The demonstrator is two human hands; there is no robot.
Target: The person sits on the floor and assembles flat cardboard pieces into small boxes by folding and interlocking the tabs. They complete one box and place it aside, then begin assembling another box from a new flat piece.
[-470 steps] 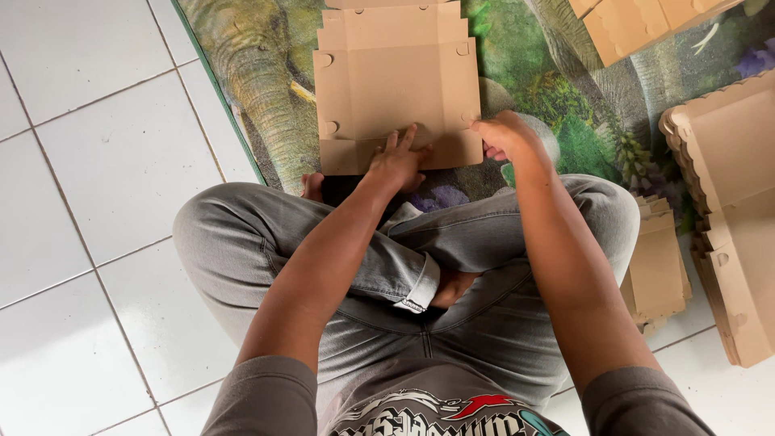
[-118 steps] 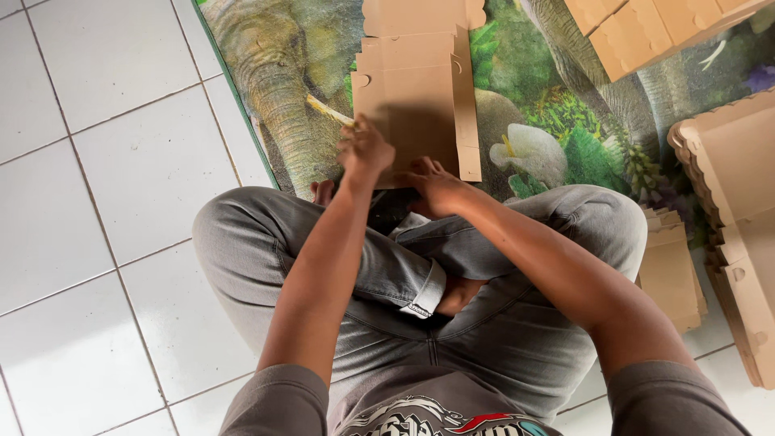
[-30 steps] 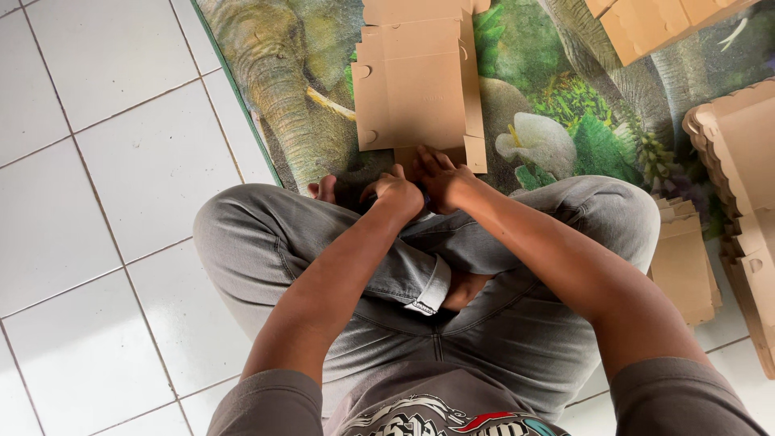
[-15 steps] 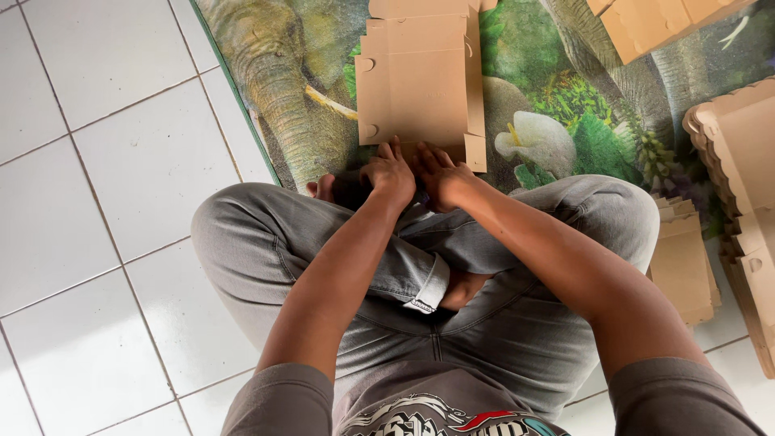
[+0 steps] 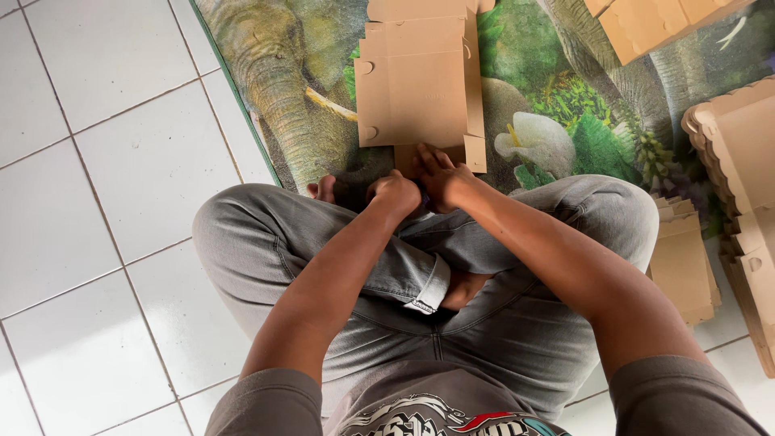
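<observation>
Both hands meet at the near edge of a flat die-cut cardboard box blank. Left hand: curled into a loose fist just below that edge, knuckles up; whether anything sits inside the fist cannot be told. Right hand: fingers extended and pressed onto the small bottom flap of the blank, thumb side hidden, so a pinch on the flap cannot be confirmed. Box blank: brown, unfolded, lying flat on the mat directly ahead of the crossed legs, with round notches on its left edge and a narrow side tab along its right edge; a second like sheet lies under or just beyond its far end. Printed floor mat: elephant at left, white flower and green foliage at right, spread over white floor tiles. Person seated cross-legged in grey jeans, bare toes showing beside the left hand. Stack of folded brown cartons: beside the right knee. Larger pile of scalloped-edge cardboard: at the right border. Further cardboard pieces: top right, well apart from the hands.
</observation>
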